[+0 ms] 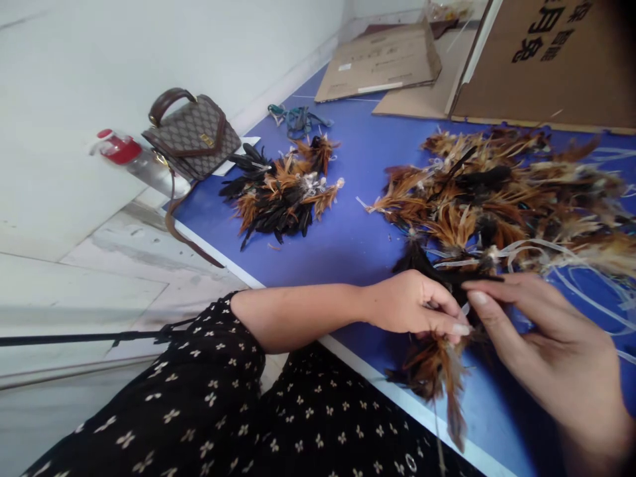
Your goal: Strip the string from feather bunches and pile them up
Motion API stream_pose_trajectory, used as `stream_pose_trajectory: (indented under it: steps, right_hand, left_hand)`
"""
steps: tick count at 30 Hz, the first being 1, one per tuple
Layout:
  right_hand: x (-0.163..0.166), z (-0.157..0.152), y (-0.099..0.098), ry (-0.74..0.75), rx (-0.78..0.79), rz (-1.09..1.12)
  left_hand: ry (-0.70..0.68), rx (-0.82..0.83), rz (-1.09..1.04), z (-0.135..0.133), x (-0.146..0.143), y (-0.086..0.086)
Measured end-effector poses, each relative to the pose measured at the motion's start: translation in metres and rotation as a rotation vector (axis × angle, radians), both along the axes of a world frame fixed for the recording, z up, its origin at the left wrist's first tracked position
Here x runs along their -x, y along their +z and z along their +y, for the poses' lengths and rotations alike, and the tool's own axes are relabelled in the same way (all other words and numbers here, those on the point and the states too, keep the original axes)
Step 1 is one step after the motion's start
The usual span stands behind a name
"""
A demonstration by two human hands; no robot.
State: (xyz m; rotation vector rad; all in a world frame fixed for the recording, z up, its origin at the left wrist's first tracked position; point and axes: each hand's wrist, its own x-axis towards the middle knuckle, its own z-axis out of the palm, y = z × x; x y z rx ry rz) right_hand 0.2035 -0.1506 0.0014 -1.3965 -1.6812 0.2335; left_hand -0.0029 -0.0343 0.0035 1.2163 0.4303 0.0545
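My left hand (420, 305) is closed in a pinch around the bound end of a brown feather bunch (437, 371). The bunch's feathers hang down past the front edge of the table. Close beside it, my right hand (556, 344) pinches a dark feather (479, 277) between thumb and fingertips. Its fingertips almost meet those of the left hand, and the exact contact there is partly hidden. Behind both hands lies a large heap of brown and black feather bunches (462, 199). White ribbon strips (541, 246) trail from the heap on the right.
On the blue table (342, 258), a smaller feather pile (283, 192) lies to the left. A patterned handbag (199, 136) and a red-capped bottle (134, 159) are at the left end. Teal cloth (298, 120), flattened cardboard (377, 59) and a carton (551, 73) sit farther back.
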Motion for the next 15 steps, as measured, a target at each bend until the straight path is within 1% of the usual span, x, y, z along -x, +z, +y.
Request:
stream_pose_trajectory:
  steps: [2, 3, 4, 5, 8, 9, 13, 15]
  right_hand:
    - [-0.001, -0.001, 0.007, -0.161, -0.114, -0.075]
    - [-0.001, -0.002, 0.011, -0.204, -0.146, -0.089]
    - [-0.002, -0.004, 0.014, -0.202, -0.156, -0.089]
    - [-0.002, -0.006, 0.016, -0.165, -0.143, -0.083]
    - [0.003, -0.011, 0.015, 0.025, -0.042, -0.079]
    - [0.006, -0.012, 0.013, 0.054, -0.008, -0.083]
    - [0.012, -0.01, 0.007, -0.015, 0.029, -0.095]
    - [0.012, -0.009, 0.006, 0.004, 0.018, -0.1]
  left_hand:
    - [0.057, 0.039, 0.016, 0.002, 0.0, 0.0]
    - [0.091, 0.05, 0.016, 0.003, 0.0, -0.001]
    - [0.125, 0.061, 0.011, 0.004, 0.0, -0.001]
    - [0.151, 0.07, 0.005, 0.005, 0.0, -0.001]
    - [0.197, 0.088, 0.004, 0.007, 0.0, -0.001]
    - [0.203, 0.088, 0.006, 0.008, 0.0, 0.0]
    - [0.216, 0.084, -0.002, 0.008, 0.001, 0.003]
    - [0.204, 0.078, -0.003, 0.008, 0.001, 0.002]
